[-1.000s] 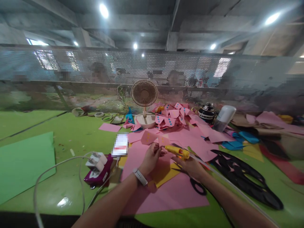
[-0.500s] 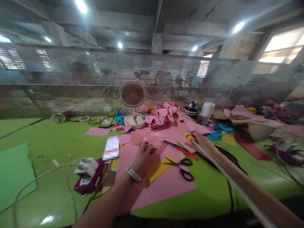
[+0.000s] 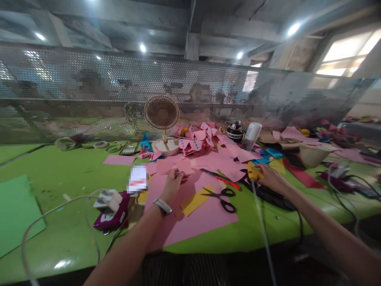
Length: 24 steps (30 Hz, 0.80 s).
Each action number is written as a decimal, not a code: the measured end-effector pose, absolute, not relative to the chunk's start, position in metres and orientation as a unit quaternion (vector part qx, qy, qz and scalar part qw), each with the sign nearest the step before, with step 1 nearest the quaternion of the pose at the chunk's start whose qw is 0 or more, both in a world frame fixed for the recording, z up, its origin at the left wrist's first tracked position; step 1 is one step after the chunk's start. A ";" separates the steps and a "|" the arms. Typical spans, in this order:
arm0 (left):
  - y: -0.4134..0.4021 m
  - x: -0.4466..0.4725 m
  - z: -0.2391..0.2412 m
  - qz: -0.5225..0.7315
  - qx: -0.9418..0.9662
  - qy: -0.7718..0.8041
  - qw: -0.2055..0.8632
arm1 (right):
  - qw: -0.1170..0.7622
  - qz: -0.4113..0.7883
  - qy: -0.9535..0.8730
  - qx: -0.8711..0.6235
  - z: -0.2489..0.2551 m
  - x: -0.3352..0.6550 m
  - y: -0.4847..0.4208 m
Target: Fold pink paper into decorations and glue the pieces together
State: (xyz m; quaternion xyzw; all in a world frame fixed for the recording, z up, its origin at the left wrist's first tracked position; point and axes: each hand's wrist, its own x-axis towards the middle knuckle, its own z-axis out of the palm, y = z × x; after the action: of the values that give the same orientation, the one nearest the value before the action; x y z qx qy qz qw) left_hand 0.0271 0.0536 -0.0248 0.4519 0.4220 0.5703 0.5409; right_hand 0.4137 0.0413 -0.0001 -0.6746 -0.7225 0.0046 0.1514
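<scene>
My left hand (image 3: 174, 182), a pale band at its wrist, has its fingers bent together at the near edge of a small pink paper piece (image 3: 164, 165) with yellow marks. My right hand (image 3: 272, 178) is closed round a yellow tool (image 3: 254, 171) that looks like a glue gun. A long whitish stick (image 3: 262, 226) trails from it past the table's front edge. Beneath the left forearm lies a large pink sheet (image 3: 190, 228), carrying a yellow paper piece (image 3: 193, 202) and black-handled scissors (image 3: 222, 197). An orange-handled cutter (image 3: 228, 182) rests behind the scissors.
A small fan (image 3: 162, 113) stands at the back beside piled pink folded paper (image 3: 199, 139). A purple power block with white plugs (image 3: 110, 214) sits at left, its cables looping forward. A black object (image 3: 268, 195) with a cord lies under my right hand. A perforated screen (image 3: 113, 87) closes the back.
My right hand has moved right with the yellow tool, which has turned so the whitish stick hangs toward me. My left hand stays by the pink paper piece. The view has shifted slightly.
</scene>
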 end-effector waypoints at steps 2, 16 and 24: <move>0.053 0.028 -0.024 0.568 0.450 0.427 0.541 | 0.137 0.008 -0.728 -0.672 -0.001 0.417 0.040; 0.052 0.025 -0.023 0.576 0.412 0.457 0.538 | 0.131 0.086 -0.833 -0.530 0.024 0.316 0.014; 0.047 0.023 -0.019 0.546 0.398 0.496 0.546 | 0.002 0.083 -0.864 -0.496 0.019 0.286 -0.005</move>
State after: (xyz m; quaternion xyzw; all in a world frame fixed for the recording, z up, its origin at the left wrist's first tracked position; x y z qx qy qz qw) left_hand 0.0230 0.0474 -0.0188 0.3975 0.4956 0.5460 0.5461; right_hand 0.2858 -0.0049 0.0189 -0.4959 -0.8644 0.0826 0.0022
